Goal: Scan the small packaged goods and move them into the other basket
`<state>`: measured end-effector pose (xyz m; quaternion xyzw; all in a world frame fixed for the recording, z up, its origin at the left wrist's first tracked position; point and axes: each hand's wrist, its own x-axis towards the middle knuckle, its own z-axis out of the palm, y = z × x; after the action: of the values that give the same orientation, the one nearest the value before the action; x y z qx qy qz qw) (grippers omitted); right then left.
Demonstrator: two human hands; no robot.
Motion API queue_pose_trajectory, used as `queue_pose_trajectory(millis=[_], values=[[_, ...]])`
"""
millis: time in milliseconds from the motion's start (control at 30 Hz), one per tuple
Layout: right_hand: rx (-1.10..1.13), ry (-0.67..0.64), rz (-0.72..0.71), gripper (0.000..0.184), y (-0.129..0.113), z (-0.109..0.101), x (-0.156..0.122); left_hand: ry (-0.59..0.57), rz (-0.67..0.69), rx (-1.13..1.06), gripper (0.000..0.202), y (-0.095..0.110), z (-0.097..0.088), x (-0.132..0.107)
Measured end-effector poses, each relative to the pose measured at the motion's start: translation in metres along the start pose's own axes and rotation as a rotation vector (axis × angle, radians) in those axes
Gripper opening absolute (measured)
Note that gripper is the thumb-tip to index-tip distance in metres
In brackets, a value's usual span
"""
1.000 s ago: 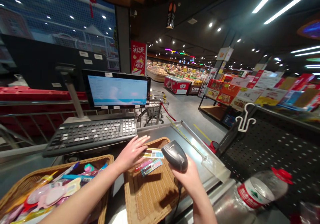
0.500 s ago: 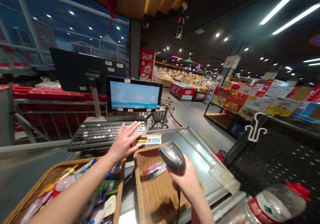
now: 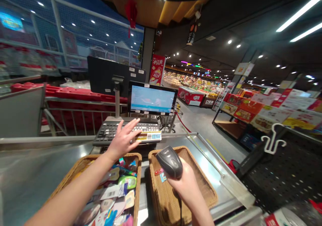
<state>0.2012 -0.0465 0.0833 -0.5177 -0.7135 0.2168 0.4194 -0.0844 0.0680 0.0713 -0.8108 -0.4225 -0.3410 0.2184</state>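
Observation:
Over the keyboard [image 3: 107, 132], my left hand [image 3: 124, 138] holds a slim flat package [image 3: 151, 136] between thumb and fingers, the other fingers stretched out. A barcode and a light blue patch show on the package's face. A dark grey barcode scanner [image 3: 169, 162] is gripped in my right hand [image 3: 184, 182], its head tilted toward the package and its cord hanging down. Beneath the scanner stands a wicker basket [image 3: 201, 182] with a red and a light blue packet partly hidden in it. A second wicker basket [image 3: 138, 189], heaped with small packaged goods, lies under my left forearm.
A lit screen [image 3: 152, 99] and a larger monitor [image 3: 105, 75] stand behind the keyboard. The metal counter [image 3: 201, 152] runs on to the right. A white hook [image 3: 273, 138] hangs on a black perforated panel, with a clear bottle [image 3: 289, 216] at bottom right.
The view has swung left, so the counter items sit further right. My left hand, with the package, has moved left relative to the baskets and now lies over the keyboard. The scanner stays in my right hand.

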Motion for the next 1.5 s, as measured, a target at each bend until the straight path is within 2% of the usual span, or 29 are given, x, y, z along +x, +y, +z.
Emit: queue_pose_trajectory(millis=[267,800,933,1267,1500], values=[[0.007,-0.041,-0.024,0.024,-0.016,0.014,-0.003,0.021,-0.008,0.025,0.028,-0.014,-0.014,-0.011],[-0.037,-0.044,-0.07,0.009,-0.028,0.028,-0.006,0.04,-0.031,0.007,0.03,-0.03,-0.025,-0.024],[-0.023,-0.018,-0.057,0.015,-0.031,0.033,-0.007,0.037,-0.058,-0.008,0.03,-0.034,-0.029,-0.032],[-0.017,-0.065,-0.016,0.019,-0.042,0.051,-0.007,-0.015,-0.125,0.028,0.031,-0.048,-0.043,-0.069],[-0.018,-0.095,-0.044,0.019,-0.049,0.064,-0.008,-0.153,-0.208,0.019,0.031,-0.055,-0.052,-0.114]])
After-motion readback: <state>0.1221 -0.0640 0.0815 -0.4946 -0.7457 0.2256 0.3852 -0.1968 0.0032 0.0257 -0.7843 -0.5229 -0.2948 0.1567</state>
